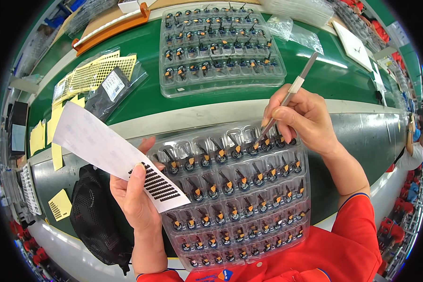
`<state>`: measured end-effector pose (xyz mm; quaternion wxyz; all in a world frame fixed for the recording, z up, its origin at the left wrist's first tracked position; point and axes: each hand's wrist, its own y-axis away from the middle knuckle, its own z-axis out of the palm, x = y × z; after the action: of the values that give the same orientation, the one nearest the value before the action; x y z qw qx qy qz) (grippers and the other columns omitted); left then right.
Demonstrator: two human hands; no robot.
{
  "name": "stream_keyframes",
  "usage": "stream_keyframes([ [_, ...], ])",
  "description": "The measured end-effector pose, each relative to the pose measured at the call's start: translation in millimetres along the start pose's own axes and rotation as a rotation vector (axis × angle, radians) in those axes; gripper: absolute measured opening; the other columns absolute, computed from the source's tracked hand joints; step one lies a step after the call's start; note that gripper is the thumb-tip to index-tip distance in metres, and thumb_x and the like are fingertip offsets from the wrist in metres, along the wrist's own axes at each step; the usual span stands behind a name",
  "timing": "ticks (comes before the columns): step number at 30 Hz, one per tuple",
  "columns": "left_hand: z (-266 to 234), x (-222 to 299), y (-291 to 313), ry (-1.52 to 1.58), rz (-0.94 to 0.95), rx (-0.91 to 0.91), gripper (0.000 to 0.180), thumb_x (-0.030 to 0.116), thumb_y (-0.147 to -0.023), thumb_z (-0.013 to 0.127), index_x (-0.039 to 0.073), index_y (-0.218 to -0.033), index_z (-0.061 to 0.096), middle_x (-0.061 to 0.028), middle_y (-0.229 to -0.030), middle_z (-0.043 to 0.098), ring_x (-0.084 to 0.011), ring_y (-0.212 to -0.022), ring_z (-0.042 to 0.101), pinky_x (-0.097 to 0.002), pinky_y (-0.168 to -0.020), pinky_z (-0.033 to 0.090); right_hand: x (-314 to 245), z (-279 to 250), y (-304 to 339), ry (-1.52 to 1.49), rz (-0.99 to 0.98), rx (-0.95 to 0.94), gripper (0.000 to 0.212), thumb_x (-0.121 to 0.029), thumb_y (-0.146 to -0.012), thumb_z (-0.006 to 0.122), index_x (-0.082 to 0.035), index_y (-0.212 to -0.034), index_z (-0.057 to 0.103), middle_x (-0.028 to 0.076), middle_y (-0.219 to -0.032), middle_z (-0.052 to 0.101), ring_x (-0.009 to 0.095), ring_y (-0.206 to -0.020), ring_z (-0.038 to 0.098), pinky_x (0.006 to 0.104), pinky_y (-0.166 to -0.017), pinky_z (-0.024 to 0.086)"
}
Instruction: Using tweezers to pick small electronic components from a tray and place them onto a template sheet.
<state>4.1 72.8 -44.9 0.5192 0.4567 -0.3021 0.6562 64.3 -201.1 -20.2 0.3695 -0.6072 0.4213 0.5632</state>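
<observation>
My left hand pinches a white backing sheet between thumb and fingers. Rows of small black strips line the sheet's lower end, which overlaps the left side of a clear plastic tray. In my right hand is a pair of metal tweezers, slanting down with its tips at a part in the tray's far row. Whether the tips grip anything is too small to tell. Each pocket around them holds a small dark coiled part with an orange tab. The tray lies close against my red shirt.
Another clear tray of similar parts sits on the green mat beyond. At left are yellow sticker sheets, a dark labelled packet and a black mesh bag. An orange holder stands far left; a white board far right.
</observation>
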Motion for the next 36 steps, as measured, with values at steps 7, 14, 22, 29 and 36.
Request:
stream_keyframes([
  [7, 1.7, -1.8, -0.1, -0.008, -0.001, 0.002, 0.035, 0.006, -0.080, 0.054, -0.006, -0.112, 0.046, -0.0300, -0.110, 0.053, -0.0156, -0.070, 0.062, -0.0238, -0.066, 0.051, 1.4, -2.0, 1.9, 0.008, -0.020, -0.001, 0.009, -0.005, -0.087, 0.050, 0.003, -0.088, 0.051, 0.012, -0.081, 0.060, 0.006, -0.047, 0.047, 0.0178, -0.047, 0.038],
  [14, -2.5, -1.9, 0.8, -0.003, 0.024, -0.011, 0.033, 0.005, -0.080, 0.054, -0.006, -0.110, 0.047, -0.0302, -0.110, 0.053, -0.0148, -0.070, 0.061, -0.0232, -0.067, 0.050, -0.7, 0.7, 4.3, 0.014, -0.047, -0.015, 0.007, -0.003, -0.087, 0.049, 0.004, -0.088, 0.051, 0.013, -0.081, 0.060, 0.006, -0.048, 0.048, 0.0181, -0.047, 0.038],
  [22, 4.8, 2.3, -0.2, -0.047, 0.070, -0.054, 0.030, 0.006, -0.080, 0.055, -0.007, -0.108, 0.049, -0.0259, -0.107, 0.056, -0.0150, -0.071, 0.061, -0.0232, -0.070, 0.048, 1.6, -2.6, 5.6, 0.028, -0.119, -0.025, 0.006, -0.002, -0.087, 0.048, 0.004, -0.088, 0.051, 0.012, -0.081, 0.060, 0.007, -0.048, 0.048, 0.0181, -0.046, 0.038],
  [29, -4.3, 6.8, 3.7, -0.575, 0.095, -0.113, 0.037, 0.004, -0.078, 0.061, -0.004, -0.113, 0.051, -0.0158, -0.116, 0.051, -0.0228, -0.101, 0.052, -0.0299, -0.088, 0.039, -2.6, -2.8, 6.1, -0.103, -0.071, 0.062, 0.008, -0.006, -0.088, 0.050, 0.002, -0.088, 0.051, 0.011, -0.080, 0.060, 0.006, -0.047, 0.047, 0.0174, -0.045, 0.037],
  [36, 20.1, 16.7, 7.8, -1.224, 0.524, -0.190, 0.047, 0.004, -0.071, 0.068, 0.000, -0.115, 0.051, -0.0124, -0.123, 0.046, -0.0298, -0.116, 0.039, -0.0362, -0.099, 0.028, -14.9, -1.5, 12.2, -0.103, -0.140, 0.085, 0.010, -0.008, -0.088, 0.051, 0.001, -0.089, 0.051, 0.009, -0.079, 0.060, 0.004, -0.045, 0.045, 0.0170, -0.045, 0.037],
])
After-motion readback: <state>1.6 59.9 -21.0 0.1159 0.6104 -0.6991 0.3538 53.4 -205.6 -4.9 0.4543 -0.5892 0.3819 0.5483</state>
